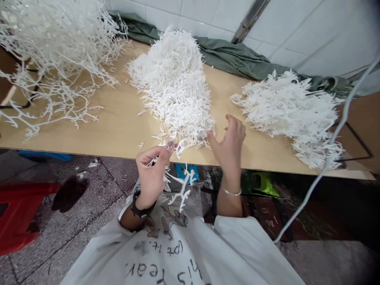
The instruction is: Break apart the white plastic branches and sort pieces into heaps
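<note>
Head view: the left hand (151, 178) is clamped on a white plastic branch (182, 190) just off the near edge of the surface (113, 126). The right hand (230, 144) is spread and empty, just beside the middle pile of sprigs (175, 83). A pinch close to the stem looks steadiest. A second pile (287, 107) and tangled frames (56, 51) flank it, and a white cable (332, 138) hangs across the right.

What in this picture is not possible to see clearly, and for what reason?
All in the head view:
- The sprigs in the left hand: its fingers hide how many it holds.
- The right hand: whether it touches the middle pile is blurred.
- The branch heap: cut off by the left and top edges.
- The green thing under the table: too dark to name.
</note>
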Tool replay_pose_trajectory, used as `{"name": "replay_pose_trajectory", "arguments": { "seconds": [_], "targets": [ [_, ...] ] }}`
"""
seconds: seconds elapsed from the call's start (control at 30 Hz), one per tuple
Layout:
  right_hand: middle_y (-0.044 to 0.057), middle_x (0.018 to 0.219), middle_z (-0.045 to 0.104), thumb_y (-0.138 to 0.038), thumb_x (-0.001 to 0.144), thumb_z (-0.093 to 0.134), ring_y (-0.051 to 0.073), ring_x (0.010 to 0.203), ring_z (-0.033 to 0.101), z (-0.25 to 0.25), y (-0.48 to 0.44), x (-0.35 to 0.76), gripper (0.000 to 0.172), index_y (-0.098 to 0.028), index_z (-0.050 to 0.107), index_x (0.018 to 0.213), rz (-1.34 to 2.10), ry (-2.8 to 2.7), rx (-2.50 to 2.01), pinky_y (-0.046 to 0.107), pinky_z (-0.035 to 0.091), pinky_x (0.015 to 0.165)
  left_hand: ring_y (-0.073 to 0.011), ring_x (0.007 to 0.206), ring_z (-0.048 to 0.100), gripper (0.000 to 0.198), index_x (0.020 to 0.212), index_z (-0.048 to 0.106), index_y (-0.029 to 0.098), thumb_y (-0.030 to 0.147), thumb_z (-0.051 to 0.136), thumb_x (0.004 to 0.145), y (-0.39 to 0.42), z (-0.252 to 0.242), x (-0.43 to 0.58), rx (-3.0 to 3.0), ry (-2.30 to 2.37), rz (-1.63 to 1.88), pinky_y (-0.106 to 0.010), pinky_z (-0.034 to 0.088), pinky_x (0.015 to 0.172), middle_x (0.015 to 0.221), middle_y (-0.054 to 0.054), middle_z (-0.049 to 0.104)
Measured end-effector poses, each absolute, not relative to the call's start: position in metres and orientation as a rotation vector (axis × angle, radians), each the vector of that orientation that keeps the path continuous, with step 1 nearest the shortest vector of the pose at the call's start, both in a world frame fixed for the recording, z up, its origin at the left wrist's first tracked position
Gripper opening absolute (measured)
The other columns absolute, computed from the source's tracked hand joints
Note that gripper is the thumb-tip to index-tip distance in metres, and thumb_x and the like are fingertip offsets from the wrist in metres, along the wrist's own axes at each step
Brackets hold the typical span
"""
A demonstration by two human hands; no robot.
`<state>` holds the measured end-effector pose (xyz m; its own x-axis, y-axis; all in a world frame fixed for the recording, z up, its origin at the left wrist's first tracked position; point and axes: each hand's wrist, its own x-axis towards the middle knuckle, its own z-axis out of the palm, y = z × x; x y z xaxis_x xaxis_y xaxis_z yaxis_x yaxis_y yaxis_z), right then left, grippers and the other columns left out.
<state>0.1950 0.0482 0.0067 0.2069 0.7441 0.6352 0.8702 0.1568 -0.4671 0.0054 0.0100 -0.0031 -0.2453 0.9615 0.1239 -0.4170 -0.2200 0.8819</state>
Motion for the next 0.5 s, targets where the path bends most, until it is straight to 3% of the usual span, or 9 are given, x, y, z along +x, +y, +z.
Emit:
{"name": "replay_pose_trajectory", "arguments": {
  "seconds": [0.07,0.2,0.3,0.5],
  "targets": [
    [0.011,0.111,0.059,-0.046,0.087,0.055,0.02,0.091,0.055,0.002,0.038,0.169,0.041,-0.017,0.053,0.116,0.083,-1.617,-1.4,0.041,0.046,0.084,-0.005,0.041,0.037,0.031,0.054,0.068,0.018,0.037,0.072,0.078,0.012,-0.003,0.011,0.86,0.908,1.633,-0.02,0.042,0.052,0.044,0.006,0.045],
    [0.002,0.083,0.06,-0.053,0.095,0.036,0.012,0.072,0.056,0.006,0.013,0.132,0.039,-0.02,0.058,0.1,0.647,-1.695,-0.963,0.027,0.048,0.066,-0.0103,0.055,0.057,0.016,0.074,0.077,0.023,0.038,0.075,0.075,0.014,-0.005,0.017,0.984,0.861,1.575,-0.023,0.048,0.058,0.061,0.002,0.066],
    [-0.001,0.071,0.057,-0.037,0.097,0.042,0.009,0.063,0.053,0.007,0.008,0.123,0.027,-0.02,0.058,0.085,0.64,-1.607,-0.944,0.023,0.044,0.059,-0.0118,0.062,0.061,0.012,0.081,0.079,0.026,0.036,0.074,0.076,0.013,-0.006,0.019,1.073,0.814,1.638,-0.023,0.05,0.06,0.07,0.0,0.071],
    [-0.004,0.054,0.045,-0.029,0.096,0.045,0.007,0.047,0.041,0.003,-0.003,0.114,0.034,-0.019,0.055,0.066,0.598,-1.268,-0.884,0.022,0.032,0.044,-0.0076,0.053,0.052,0.012,0.08,0.078,0.022,0.019,0.067,0.084,-0.003,-0.006,0.021,1.176,0.719,1.7,-0.019,0.042,0.051,0.061,0.001,0.064]
  ]
}}
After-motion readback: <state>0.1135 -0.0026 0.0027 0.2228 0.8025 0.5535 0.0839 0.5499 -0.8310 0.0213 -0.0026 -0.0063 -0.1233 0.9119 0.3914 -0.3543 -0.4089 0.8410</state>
